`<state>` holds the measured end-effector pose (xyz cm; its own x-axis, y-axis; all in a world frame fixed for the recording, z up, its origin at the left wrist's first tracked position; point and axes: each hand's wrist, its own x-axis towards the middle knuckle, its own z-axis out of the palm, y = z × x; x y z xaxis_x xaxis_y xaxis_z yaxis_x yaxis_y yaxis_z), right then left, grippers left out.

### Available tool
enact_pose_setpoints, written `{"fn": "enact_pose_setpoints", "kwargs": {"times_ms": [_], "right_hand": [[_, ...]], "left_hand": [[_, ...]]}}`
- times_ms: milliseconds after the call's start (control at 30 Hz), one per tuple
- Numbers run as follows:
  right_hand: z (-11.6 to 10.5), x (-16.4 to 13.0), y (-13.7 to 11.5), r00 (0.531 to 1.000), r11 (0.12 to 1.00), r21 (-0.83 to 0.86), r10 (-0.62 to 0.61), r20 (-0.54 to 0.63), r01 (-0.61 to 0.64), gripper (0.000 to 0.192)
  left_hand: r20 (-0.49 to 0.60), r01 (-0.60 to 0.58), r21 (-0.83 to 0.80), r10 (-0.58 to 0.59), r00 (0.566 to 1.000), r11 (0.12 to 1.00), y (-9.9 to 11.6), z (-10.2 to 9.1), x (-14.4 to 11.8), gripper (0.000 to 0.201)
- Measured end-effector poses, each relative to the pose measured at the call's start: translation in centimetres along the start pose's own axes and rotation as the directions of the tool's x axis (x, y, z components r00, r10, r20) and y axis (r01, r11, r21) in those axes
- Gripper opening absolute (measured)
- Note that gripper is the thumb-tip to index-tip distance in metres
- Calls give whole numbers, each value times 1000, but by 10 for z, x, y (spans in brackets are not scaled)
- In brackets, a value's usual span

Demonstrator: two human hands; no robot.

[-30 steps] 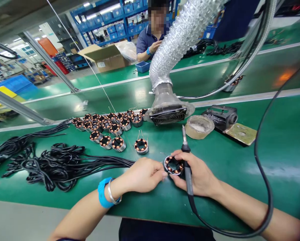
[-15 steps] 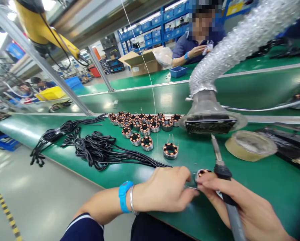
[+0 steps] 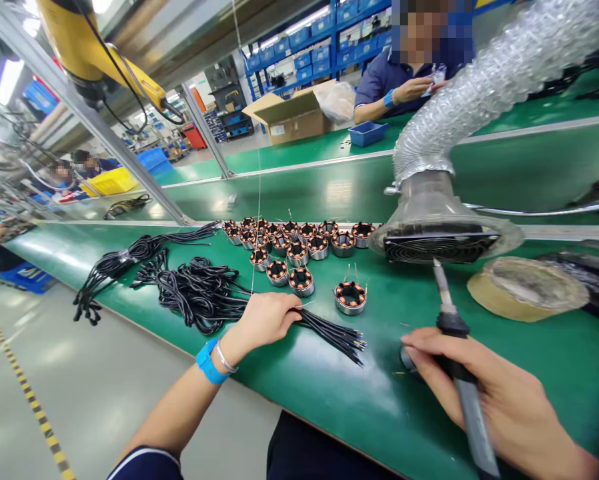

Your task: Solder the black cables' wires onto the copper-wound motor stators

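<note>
Beyond the left grip a cluster of copper-wound stators [image 3: 292, 243] stands on the green tabletop [image 3: 329, 393], and one lone stator [image 3: 350, 297] sits apart, between the two grips. Past the right grip a fume extractor hood [image 3: 439, 233] hangs off a silver flexible duct [image 3: 494, 73]. Just right of it lies a tan round pad [image 3: 527, 287], perhaps a cleaning sponge. Far behind, a seated person [image 3: 404, 73] works beside a cardboard box [image 3: 289, 117] and a blue tray [image 3: 368, 132].
</note>
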<state>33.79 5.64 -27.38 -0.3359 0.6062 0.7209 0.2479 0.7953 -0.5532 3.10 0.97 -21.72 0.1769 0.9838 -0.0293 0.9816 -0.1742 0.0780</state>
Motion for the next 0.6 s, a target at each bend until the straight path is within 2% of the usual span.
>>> {"fn": "enact_pose_setpoints", "kwargs": {"times_ms": [167, 367, 433, 533, 600], "right_hand": [[-2, 1, -2, 999, 999, -8, 43, 8, -43, 22], [-10, -7, 8, 997, 994, -74, 77, -16, -78, 20], [-12, -11, 17, 998, 991, -116, 66, 24, -63, 24], [-13, -15, 28, 981, 988, -155, 16, 194, 15, 44], [-10, -17, 31, 982, 992, -122, 21, 190, 2, 51]], "left_hand": [[-95, -110, 89, 119, 988, 990, -15, 16, 1, 20], [-159, -139, 154, 163, 974, 978, -14, 36, 0, 27], [-194, -145, 162, 175, 965, 976, -13, 40, 0, 26], [-280, -120, 148, 158, 947, 982, -15, 33, 0, 24], [-376, -56, 120, 98, 921, 991, -18, 15, 0, 26]]}}
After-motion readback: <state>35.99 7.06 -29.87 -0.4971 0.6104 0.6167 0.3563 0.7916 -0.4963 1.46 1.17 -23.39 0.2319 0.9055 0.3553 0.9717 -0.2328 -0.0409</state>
